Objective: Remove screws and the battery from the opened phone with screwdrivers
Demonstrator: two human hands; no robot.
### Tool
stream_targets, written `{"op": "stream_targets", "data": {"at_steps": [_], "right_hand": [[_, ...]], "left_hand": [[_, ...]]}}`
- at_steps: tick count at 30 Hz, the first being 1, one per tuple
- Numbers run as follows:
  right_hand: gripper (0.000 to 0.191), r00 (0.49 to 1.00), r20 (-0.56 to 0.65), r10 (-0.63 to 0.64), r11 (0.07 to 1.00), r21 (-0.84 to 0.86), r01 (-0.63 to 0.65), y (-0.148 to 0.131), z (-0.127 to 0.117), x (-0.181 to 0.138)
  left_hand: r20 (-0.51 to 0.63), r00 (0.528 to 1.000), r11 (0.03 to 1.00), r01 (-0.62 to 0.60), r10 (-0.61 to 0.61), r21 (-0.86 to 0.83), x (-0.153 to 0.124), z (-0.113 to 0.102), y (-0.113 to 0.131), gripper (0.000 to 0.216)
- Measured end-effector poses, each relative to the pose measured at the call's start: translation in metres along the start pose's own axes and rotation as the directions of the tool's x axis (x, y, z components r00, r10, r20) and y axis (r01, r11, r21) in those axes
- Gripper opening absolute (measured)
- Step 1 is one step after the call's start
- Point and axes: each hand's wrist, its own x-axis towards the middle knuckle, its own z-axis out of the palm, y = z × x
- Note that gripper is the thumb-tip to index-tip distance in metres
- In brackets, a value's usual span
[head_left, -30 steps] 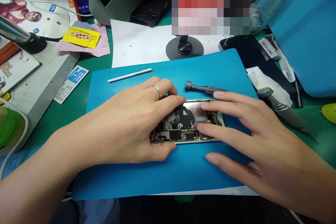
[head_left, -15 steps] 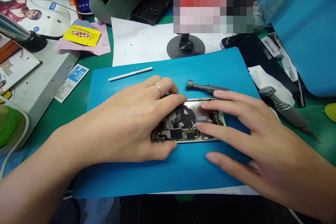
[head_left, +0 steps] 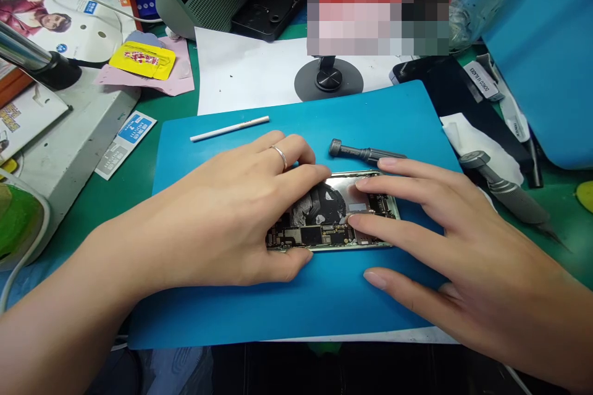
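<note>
An opened smartphone (head_left: 332, 205) lies flat on the blue mat (head_left: 319, 302), its circuit board and a dark round patch exposed. My left hand (head_left: 227, 216), with a ring on one finger, spans the phone's left end, thumb at the near edge and fingers over the far side. That end is hidden beneath the hand. The fingers of my right hand (head_left: 463, 234) are spread, with the middle ones resting on the phone's inside at the right; its thumb is held apart from the phone. A dark grey screwdriver (head_left: 364, 153) lies just beyond the phone.
A thin white stick (head_left: 229, 129) lies at the mat's back left. Off the right edge are a grey knife-like tool (head_left: 514, 194), white tissue (head_left: 491, 142) and a blade box (head_left: 482, 80). Behind stand a round black base (head_left: 328, 83) and a glass jar (head_left: 486, 0).
Both hands and the phone keep nearly the same pose. The view has shifted very slightly; nothing has been picked up or let go.
</note>
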Motion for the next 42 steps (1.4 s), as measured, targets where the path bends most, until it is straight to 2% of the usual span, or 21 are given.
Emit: {"op": "stream_targets", "data": {"at_steps": [15,29,38,42], "right_hand": [[0.039,0.999,-0.007,-0.054,0.999,-0.006,0.054,0.0042,-0.0018,0.0006],[0.037,0.999,0.005,-0.033,0.999,-0.006,0.033,0.0033,-0.0025,-0.0003],[0.040,0.999,-0.031,0.039,0.998,0.055,-0.038,0.0015,-0.0031,0.0014],[0.032,0.995,-0.069,0.067,0.997,0.042,-0.064,0.0006,-0.0036,0.0035]], "left_hand": [[-0.012,1.000,1.000,-0.013,0.013,0.001,-0.0001,0.0004,-0.0005,0.051],[0.005,1.000,1.000,0.002,-0.002,-0.002,0.0010,0.0005,-0.0008,0.053],[0.010,1.000,1.000,0.005,-0.005,0.017,0.0003,-0.0007,0.0007,0.049],[0.015,1.000,0.999,-0.014,0.014,0.046,-0.0011,-0.0021,0.0003,0.054]]}}
